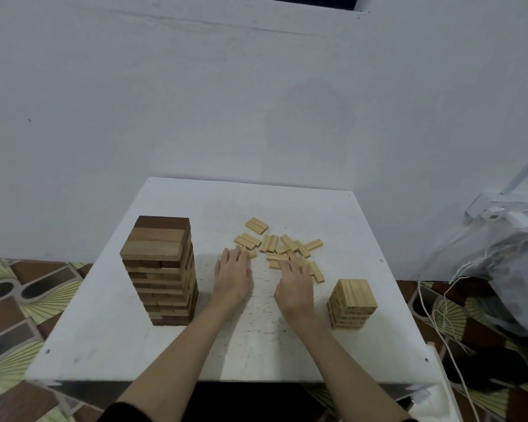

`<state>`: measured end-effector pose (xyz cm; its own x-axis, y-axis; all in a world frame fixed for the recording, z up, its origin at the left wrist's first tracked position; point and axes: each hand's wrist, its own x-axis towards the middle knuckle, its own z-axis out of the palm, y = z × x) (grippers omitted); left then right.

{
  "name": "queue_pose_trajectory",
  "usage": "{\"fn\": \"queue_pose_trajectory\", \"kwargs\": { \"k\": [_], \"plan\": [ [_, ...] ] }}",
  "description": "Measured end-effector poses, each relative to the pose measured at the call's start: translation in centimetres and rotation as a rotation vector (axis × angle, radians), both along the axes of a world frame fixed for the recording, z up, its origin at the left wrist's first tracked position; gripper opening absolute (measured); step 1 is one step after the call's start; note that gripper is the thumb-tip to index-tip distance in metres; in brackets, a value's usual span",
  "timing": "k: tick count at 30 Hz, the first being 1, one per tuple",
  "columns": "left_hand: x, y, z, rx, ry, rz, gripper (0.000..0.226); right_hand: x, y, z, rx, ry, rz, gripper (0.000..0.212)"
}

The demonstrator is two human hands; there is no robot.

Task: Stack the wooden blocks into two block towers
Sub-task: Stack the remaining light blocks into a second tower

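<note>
From my seat, the tall tower (pixel 160 271) of mixed dark and pale blocks stands near the desk's (pixel 104 315) left edge. I judge it the main hazard: a sideways sweep of the left forearm could knock it over. My left hand (pixel 232 277) lies flat, fingers straight, tips touching a pale block at the near-left fringe of the loose blocks (pixel 282 249), which are scattered toward the far middle; it holds nothing. My right hand (pixel 293 283) reaches palm-down over the pile's near edge; I cannot tell whether its fingers have closed on a piece. The short tower (pixel 351 303) stands toward the right edge, just beside that wrist, so a hurried pull back may clip it. Off the right edge hang a cord (pixel 436 315) and a plastic bag (pixel 500 263), clear of the work.
</note>
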<state>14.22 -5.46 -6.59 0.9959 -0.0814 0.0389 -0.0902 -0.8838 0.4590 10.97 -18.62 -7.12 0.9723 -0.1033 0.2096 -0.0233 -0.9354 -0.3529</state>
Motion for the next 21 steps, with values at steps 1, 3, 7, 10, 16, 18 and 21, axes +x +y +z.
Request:
{"fn": "queue_pose_trajectory", "kwargs": {
  "k": [1,3,7,10,16,18,21],
  "plan": [
    [-0.1,0.0,0.0,-0.013,-0.014,0.012,0.04,-0.1,0.0,0.0,-0.003,-0.001,-0.012,0.045],
    [-0.5,-0.1,0.0,-0.034,-0.07,0.009,0.031,-0.4,0.0,0.3,-0.001,-0.004,-0.021,0.044],
    [-1.4,0.0,0.4,-0.118,-0.15,-0.038,0.02,-0.3,-0.1,1.5,-0.091,0.104,-0.057,0.033],
    [-2.0,0.2,0.5,-0.248,-0.102,-0.085,0.022,-0.3,-0.6,1.8,-0.101,0.028,-0.118,0.019],
    [-2.8,0.5,1.1,-0.405,0.152,-0.188,0.045,-0.4,-1.0,1.2,0.196,0.148,-0.073,0.034],
    [-3.3,0.3,1.2,-0.417,0.168,-0.195,0.054,-0.3,-0.9,1.1,0.262,0.153,-0.008,0.037],
    [-3.8,0.3,1.1,-0.406,0.148,-0.162,0.063,-0.3,-0.7,1.5,0.273,0.166,0.125,0.038]
  ]
}}
